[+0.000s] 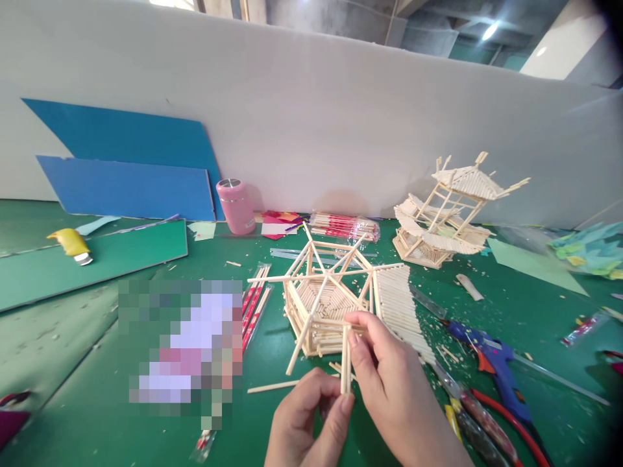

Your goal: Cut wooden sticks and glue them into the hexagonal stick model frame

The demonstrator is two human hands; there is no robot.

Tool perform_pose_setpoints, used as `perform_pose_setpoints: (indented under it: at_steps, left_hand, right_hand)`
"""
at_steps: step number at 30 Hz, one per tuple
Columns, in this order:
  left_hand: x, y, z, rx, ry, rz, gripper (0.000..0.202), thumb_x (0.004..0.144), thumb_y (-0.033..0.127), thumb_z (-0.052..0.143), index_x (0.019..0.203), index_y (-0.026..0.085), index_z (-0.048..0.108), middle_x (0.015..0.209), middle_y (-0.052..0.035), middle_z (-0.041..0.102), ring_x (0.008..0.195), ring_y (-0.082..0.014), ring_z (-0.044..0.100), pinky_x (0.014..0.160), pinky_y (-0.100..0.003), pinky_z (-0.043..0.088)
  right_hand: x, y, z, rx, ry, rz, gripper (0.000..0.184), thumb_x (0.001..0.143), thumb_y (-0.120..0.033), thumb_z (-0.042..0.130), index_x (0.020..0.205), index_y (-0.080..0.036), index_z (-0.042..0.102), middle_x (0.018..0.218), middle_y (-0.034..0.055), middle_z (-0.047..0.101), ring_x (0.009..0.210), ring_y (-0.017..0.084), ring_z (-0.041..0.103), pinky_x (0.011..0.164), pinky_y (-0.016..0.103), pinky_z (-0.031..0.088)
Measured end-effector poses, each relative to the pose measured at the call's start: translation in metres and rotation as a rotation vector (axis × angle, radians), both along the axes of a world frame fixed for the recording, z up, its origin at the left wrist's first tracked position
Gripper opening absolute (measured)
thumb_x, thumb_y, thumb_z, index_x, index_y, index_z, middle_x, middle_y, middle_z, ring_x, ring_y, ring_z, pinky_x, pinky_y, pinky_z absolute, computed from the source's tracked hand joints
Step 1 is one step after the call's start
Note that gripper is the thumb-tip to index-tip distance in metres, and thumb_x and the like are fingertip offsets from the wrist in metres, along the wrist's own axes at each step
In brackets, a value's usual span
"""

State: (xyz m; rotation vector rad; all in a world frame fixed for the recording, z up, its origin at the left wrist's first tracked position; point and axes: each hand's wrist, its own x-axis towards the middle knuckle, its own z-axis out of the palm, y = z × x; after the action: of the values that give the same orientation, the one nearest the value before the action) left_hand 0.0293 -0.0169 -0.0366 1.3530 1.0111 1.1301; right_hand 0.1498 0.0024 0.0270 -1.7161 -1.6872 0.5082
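While the hexagonal stick frame point(321, 305) stands on the green bench point(97, 337) with a floor of laid sticks inside it, both hands hold a small bundle of sticks point(346, 363) upright just before it. The right hand point(389, 376) pinches its top; the left hand point(311, 415) pinches its lower end.

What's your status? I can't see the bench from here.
Left hand and right hand pinch upright sticks against hexagonal stick frame. Glue gun lies right, apart.
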Motion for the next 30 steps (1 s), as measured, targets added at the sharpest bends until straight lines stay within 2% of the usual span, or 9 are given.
perform_pose_setpoints:
  at_steps: [12,24,30]
  left_hand:
    - [-0.001,0.001,0.003,-0.003,0.018,-0.015,0.018,0.079,0.033,0.054,0.071,0.019,0.062,0.060,0.0001,0.051,0.055,-0.0135,0.047,0.052,-0.023,0.040]
    - [0.000,0.001,0.004,-0.026,-0.018,-0.017,0.015,0.079,0.030,0.055,0.072,0.018,0.062,0.062,0.0004,0.052,0.058,-0.0135,0.048,0.055,-0.022,0.040]
    - [-0.005,0.002,0.015,-0.067,0.021,-0.078,0.015,0.080,0.029,0.055,0.073,0.017,0.061,0.065,-0.0009,0.053,0.061,-0.0145,0.049,0.058,-0.024,0.042]
  right_hand:
    - [0.000,-0.001,0.000,-0.017,0.006,-0.006,0.025,0.086,-0.028,0.033,0.101,-0.018,0.051,0.075,0.0053,0.067,0.065,0.023,0.064,0.056,0.033,0.048]
    - [0.000,-0.002,0.000,-0.034,0.048,-0.010,0.025,0.087,-0.027,0.033,0.102,-0.019,0.051,0.082,0.0071,0.066,0.070,0.023,0.063,0.061,0.034,0.047]
    - [0.001,-0.001,-0.001,-0.054,0.075,-0.005,0.024,0.087,-0.027,0.035,0.103,-0.019,0.051,0.084,0.0068,0.065,0.074,0.022,0.062,0.064,0.034,0.046]
